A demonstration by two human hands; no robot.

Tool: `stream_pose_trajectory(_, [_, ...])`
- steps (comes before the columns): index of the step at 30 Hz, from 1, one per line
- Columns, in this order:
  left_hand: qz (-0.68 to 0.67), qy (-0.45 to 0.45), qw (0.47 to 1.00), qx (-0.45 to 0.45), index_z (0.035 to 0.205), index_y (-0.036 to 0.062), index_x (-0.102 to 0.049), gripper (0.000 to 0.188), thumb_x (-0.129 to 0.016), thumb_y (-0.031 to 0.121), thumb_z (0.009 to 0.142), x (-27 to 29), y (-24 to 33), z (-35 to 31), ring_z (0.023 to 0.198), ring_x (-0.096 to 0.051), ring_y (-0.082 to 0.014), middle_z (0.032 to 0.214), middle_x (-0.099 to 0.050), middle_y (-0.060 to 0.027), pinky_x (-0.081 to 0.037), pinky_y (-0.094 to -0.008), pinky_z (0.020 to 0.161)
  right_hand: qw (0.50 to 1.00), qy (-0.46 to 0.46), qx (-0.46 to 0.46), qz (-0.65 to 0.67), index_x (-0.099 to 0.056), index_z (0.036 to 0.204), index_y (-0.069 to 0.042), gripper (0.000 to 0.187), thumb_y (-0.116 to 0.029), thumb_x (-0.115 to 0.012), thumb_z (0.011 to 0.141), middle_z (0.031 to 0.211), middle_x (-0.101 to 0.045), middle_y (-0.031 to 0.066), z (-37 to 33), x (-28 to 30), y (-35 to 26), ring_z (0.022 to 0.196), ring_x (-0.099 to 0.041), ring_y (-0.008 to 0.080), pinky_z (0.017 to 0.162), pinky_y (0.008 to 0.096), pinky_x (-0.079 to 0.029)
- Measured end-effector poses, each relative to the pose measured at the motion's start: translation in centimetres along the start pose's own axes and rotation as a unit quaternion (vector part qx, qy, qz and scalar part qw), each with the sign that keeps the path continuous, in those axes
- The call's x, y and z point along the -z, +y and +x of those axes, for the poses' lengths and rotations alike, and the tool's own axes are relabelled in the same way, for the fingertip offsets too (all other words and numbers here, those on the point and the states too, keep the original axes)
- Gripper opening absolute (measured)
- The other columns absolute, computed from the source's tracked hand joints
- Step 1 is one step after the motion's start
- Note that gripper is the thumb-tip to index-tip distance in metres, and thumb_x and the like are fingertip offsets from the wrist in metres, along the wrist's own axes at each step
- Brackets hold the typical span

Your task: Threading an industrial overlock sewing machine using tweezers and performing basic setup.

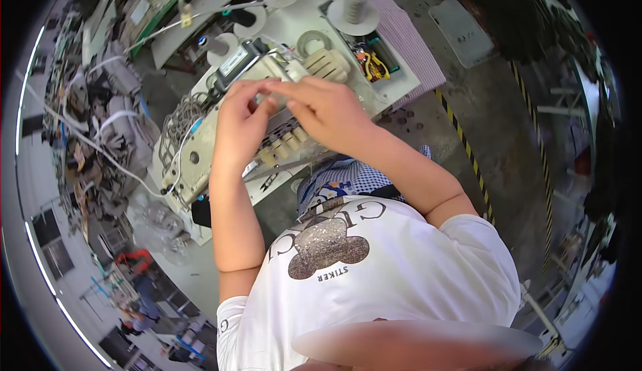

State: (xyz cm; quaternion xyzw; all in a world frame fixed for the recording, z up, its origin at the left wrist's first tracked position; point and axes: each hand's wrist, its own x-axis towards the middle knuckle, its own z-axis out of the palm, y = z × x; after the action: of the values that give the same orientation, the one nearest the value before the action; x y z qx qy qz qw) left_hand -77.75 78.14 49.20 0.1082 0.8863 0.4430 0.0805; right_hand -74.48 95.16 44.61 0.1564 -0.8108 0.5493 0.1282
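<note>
Over an industrial sewing machine (204, 145), my two hands are raised and meet at the fingertips. My left hand (239, 122) has its fingers bent and its thumb and forefinger close together. Opposite it, my right hand (329, 111) reaches across with curled fingers, its tips touching or nearly touching the left ones. Whatever is pinched there, if anything, is too small to see. Behind the fingers sits a dark box with a pale label (235, 60) on the machine. Below them runs a row of cream-coloured knobs (284, 145).
Thread cones (354, 8) stand on round white holders at the back. A tray of small tools (374, 63) lies right of a tape roll (314, 42). Striped cloth (409, 43) hangs over the right table edge. Heaped fabric (110, 113) and clear plastic bags (160, 227) lie left.
</note>
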Motion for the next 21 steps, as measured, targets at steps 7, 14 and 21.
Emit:
stream_pose_trajectory(7, [-0.090,-0.006,0.995,0.031,0.097,-0.0001,-0.071,0.012,-0.070,0.006,0.086,-0.2,-1.1,-0.2,0.065,-0.041,-0.0033,0.088,-0.056,0.0023,-0.034,-0.0204,0.057,0.981,-0.007,0.068,-0.180,-0.065,0.124,-0.018,0.047,-0.003,-0.064,0.079,0.076,-0.051,0.0045,-0.6,0.7,0.2,0.068,-0.060,0.0233,0.056,0.0348,-0.050])
stream_pose_trajectory(14, [-0.102,0.047,0.993,0.033,0.094,0.0014,-0.072,0.010,-0.072,0.009,0.087,-0.5,-1.5,-0.9,0.065,-0.040,-0.0028,0.087,-0.057,0.0032,-0.033,-0.0201,0.057,0.994,0.008,0.033,-0.105,-0.064,0.126,-0.020,0.049,-0.004,-0.064,0.079,0.079,-0.050,0.0030,-1.7,0.0,1.5,0.068,-0.060,0.0209,0.057,0.0341,-0.050])
stream_pose_trajectory(21, [-0.050,0.046,0.997,0.030,0.095,0.0028,-0.073,0.013,-0.073,0.011,0.085,-0.8,-0.8,-1.3,0.063,-0.040,-0.0044,0.087,-0.057,0.0024,-0.033,-0.0201,0.057,0.985,0.010,0.065,-0.159,-0.062,0.128,-0.020,0.051,-0.004,-0.064,0.079,0.082,-0.053,0.0038,-1.7,-0.1,1.4,0.071,-0.061,0.0220,0.058,0.0338,-0.051])
